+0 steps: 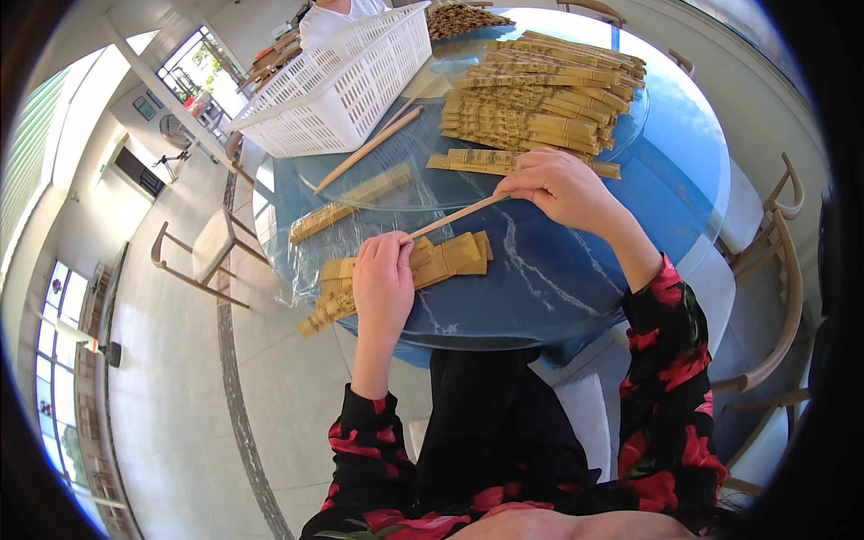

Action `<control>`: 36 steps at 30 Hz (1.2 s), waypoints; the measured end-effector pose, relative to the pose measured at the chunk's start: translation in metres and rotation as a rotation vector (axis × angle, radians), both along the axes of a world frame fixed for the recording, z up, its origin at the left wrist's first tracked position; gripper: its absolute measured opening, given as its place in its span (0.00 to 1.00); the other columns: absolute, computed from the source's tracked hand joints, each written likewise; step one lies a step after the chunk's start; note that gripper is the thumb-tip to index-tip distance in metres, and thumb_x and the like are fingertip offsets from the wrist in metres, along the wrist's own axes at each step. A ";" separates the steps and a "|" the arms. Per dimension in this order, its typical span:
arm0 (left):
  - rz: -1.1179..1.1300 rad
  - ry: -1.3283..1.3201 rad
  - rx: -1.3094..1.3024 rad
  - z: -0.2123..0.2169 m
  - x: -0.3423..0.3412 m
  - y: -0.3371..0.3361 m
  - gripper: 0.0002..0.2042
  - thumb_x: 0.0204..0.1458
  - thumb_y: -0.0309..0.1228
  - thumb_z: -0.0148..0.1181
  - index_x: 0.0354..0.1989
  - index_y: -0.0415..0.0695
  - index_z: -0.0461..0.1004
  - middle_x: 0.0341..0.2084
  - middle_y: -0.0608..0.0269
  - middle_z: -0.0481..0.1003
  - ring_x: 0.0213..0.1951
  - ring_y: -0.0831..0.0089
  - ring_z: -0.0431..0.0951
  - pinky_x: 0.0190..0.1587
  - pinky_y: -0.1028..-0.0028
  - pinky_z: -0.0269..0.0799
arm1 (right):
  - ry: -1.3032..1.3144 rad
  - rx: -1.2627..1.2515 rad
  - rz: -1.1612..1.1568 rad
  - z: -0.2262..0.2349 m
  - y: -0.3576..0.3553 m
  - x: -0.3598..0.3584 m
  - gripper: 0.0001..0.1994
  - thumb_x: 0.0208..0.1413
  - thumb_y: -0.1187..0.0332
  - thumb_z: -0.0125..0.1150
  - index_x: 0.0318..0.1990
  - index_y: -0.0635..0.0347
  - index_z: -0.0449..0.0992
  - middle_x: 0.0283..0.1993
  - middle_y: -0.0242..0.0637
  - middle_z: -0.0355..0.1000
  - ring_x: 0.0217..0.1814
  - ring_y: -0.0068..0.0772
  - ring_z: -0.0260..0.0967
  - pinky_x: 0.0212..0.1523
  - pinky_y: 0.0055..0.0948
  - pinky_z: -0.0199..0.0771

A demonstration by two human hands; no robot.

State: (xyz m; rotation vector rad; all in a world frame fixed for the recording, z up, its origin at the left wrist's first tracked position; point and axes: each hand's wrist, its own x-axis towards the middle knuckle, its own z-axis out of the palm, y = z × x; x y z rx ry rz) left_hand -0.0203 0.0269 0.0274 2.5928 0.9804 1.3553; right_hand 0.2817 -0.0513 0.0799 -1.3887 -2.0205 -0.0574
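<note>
Between my two hands stretches a slim pair of wooden chopsticks point(459, 213), slanting up to the right; whether it is one stick or two I cannot tell. My left hand point(382, 279) pinches the lower end, above a fanned stack of brown paper chopstick sleeves point(454, 257). My right hand point(562, 187) has its fingers closed on the upper end. Just beyond it lies a large pile of brown-sleeved chopsticks point(531, 103), with a few sleeved packs point(472, 162) at its near side. Bare wooden chopsticks point(367, 150) rest beside the white basket.
A white slotted plastic basket point(346, 103) stands at the far left of the round, blue-covered table point(549, 297). Clear film and another sleeve bundle point(320, 222) lie left of my hands. Wooden chairs point(211, 252) surround the table. Another person point(337, 18) is behind the basket.
</note>
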 end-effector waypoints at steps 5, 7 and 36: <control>0.025 -0.062 -0.044 0.001 0.004 -0.003 0.01 0.62 0.24 0.61 0.38 0.40 0.77 0.35 0.55 0.81 0.41 0.53 0.79 0.44 0.61 0.75 | -0.064 0.040 -0.061 0.003 -0.004 0.009 0.07 0.61 0.70 0.64 0.43 0.51 0.88 0.33 0.34 0.75 0.45 0.43 0.73 0.47 0.41 0.73; 0.029 -0.060 -0.024 0.001 0.004 -0.003 0.01 0.62 0.24 0.61 0.38 0.40 0.77 0.34 0.55 0.81 0.40 0.53 0.78 0.44 0.61 0.75 | -0.091 0.048 -0.077 0.003 -0.005 0.009 0.07 0.61 0.69 0.64 0.42 0.50 0.88 0.34 0.33 0.75 0.46 0.43 0.73 0.47 0.42 0.73; -0.080 0.058 0.075 0.002 0.003 -0.007 0.03 0.57 0.21 0.62 0.38 0.41 0.77 0.35 0.59 0.79 0.41 0.56 0.79 0.45 0.60 0.75 | -0.063 -0.075 -0.034 -0.018 -0.003 -0.034 0.08 0.65 0.63 0.62 0.47 0.53 0.80 0.38 0.38 0.76 0.49 0.48 0.75 0.50 0.44 0.74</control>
